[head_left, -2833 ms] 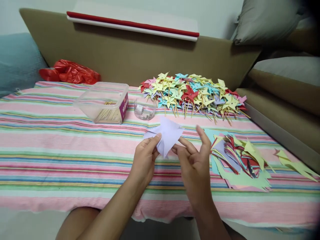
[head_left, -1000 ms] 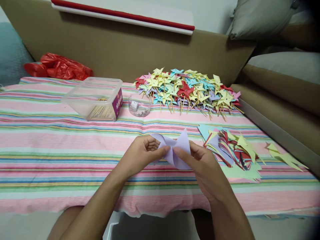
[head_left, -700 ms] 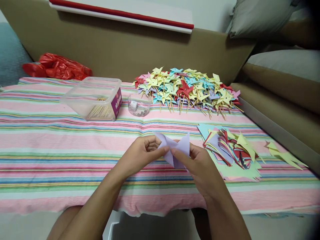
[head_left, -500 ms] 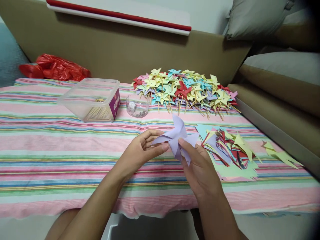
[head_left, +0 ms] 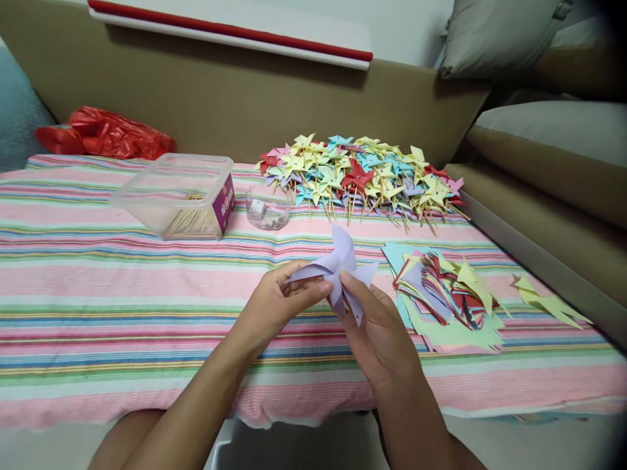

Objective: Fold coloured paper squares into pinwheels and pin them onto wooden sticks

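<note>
A lilac paper pinwheel (head_left: 341, 264), its blades folded in to the middle, is held up between my two hands above the striped cloth. My right hand (head_left: 377, 326) pinches it, thumb on the centre and fingers behind the lower blades. My left hand (head_left: 289, 297) is closed at its left side, with the thumb tip near the centre and the fingers partly hidden behind the left blade. To the right lies a stack of cut coloured paper (head_left: 448, 294) with slit edges.
Many finished pinwheels on sticks (head_left: 362, 173) are heaped at the back. A clear plastic box (head_left: 171, 189) holds wooden sticks, and a small clear tub (head_left: 268, 209) holds small metal bits. A red plastic bag (head_left: 108, 134) and a loose yellow paper piece (head_left: 548, 301) lie on the striped cloth (head_left: 122, 281).
Both hands and the pinwheel have shifted slightly left. My left thumb and fingers have come in closer to the pinwheel's centre, while the right hand keeps its pinch.
</note>
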Available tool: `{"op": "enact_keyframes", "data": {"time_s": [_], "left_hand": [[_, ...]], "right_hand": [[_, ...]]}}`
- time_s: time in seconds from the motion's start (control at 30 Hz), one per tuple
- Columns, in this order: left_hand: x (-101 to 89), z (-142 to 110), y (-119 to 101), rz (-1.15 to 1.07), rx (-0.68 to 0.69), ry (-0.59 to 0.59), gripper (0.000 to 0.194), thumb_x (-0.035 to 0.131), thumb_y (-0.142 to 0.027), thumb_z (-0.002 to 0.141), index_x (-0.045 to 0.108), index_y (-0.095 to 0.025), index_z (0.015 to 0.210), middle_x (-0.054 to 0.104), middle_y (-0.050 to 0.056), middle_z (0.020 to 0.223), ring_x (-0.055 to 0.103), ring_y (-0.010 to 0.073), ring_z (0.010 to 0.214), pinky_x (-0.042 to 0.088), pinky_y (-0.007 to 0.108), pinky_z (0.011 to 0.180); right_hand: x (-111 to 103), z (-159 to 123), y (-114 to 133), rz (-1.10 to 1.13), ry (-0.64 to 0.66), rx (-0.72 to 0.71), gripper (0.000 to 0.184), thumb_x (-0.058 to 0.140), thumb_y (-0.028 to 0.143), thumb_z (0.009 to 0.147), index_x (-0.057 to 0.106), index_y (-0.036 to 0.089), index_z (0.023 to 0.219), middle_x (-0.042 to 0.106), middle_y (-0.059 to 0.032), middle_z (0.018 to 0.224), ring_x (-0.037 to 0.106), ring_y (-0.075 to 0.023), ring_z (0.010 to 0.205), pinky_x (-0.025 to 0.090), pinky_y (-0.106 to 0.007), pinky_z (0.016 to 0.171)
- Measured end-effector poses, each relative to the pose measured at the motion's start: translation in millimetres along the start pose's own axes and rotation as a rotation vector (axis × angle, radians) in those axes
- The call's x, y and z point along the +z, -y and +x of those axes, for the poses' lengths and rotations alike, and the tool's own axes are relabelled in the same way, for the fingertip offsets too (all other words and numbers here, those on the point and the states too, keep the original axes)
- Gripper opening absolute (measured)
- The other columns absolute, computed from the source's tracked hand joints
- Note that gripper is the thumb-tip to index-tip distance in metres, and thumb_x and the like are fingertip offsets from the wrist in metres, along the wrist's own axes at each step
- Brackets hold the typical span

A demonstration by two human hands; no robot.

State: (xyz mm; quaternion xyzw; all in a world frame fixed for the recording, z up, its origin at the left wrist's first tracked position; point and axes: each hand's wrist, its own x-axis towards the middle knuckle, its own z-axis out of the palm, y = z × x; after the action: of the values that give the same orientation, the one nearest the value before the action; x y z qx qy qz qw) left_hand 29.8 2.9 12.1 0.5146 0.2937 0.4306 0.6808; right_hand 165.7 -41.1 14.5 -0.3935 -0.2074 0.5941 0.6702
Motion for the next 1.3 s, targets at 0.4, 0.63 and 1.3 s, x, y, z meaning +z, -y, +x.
{"op": "enact_keyframes", "data": {"time_s": [0.4,0.63,1.3], "left_hand": [[26.3,4,24,-0.116,0.045,-0.311,0.024,0.08,-0.036,0.08,0.071,-0.014,0.081,0.07,0.003,0.082,0.061,0.0133,0.078,0.049,0.023,0.073],[28.5,0,28,-0.184,0.04,-0.409,0.027,0.081,-0.035,0.077,0.066,-0.013,0.076,0.062,0.0,0.074,0.056,0.0111,0.072,0.046,0.022,0.067],[7.1,7,21,-0.177,0.034,-0.469,0.028,0.082,-0.034,0.075,0.064,-0.013,0.069,0.057,-0.002,0.066,0.049,0.0089,0.063,0.041,0.021,0.062]], "right_hand": [[7,5,-29,-0.073,-0.141,-0.222,0.023,0.081,0.036,0.077,0.079,0.02,0.093,0.076,-0.0026,0.092,0.067,-0.0193,0.092,0.051,-0.032,0.08],[6,7,-35,-0.111,-0.163,-0.215,0.029,0.081,0.036,0.076,0.077,0.018,0.098,0.076,-0.0047,0.094,0.067,-0.0221,0.094,0.051,-0.034,0.079],[-6,3,-11,-0.645,0.089,-0.396,0.011,0.068,0.034,0.089,0.072,0.024,0.088,0.062,-0.0017,0.096,0.065,-0.017,0.095,0.055,-0.031,0.086]]}}
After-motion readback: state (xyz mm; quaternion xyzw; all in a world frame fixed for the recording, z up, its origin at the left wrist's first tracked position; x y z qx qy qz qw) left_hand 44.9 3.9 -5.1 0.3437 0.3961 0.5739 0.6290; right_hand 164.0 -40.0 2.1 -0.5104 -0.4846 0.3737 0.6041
